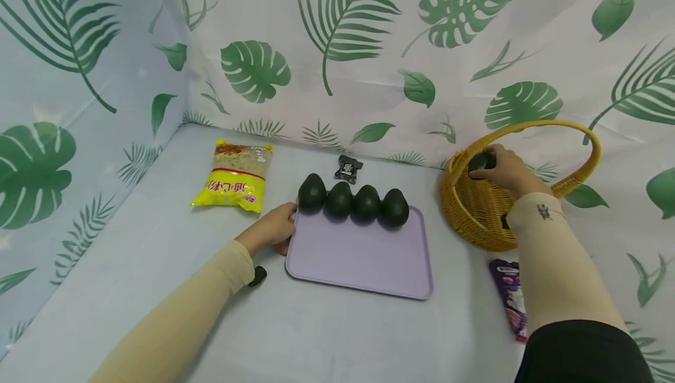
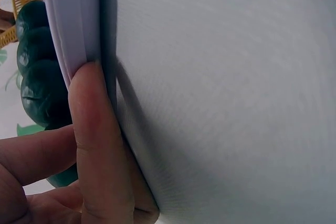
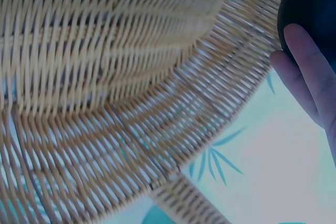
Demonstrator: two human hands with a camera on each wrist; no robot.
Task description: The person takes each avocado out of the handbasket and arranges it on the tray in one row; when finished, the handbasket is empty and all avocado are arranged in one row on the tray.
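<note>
My left hand [image 1: 271, 228] grips the left rim of a lilac rectangular tray [image 1: 358, 254]; in the left wrist view a finger [image 2: 97, 124] lies along the tray's outer side. Four dark green avocados would be too exact to count, so several avocados [image 1: 365, 204] stand in a row along the tray's far edge. At the right, my right hand [image 1: 508, 172] holds another avocado [image 1: 482, 161] over a wicker basket [image 1: 477, 228], inside the loop of its handle. Fingers [image 3: 310, 66] curve against that avocado in the right wrist view, where part of it lies outside the picture.
A yellow food bag [image 1: 237, 175] lies left of the tray, near the back. Behind the avocados is a small black packet [image 1: 348, 168]. A purple packet [image 1: 508, 295] lies in front of the basket, partly under the right forearm. Leaf-patterned cloth [image 1: 337, 78] rises behind the table.
</note>
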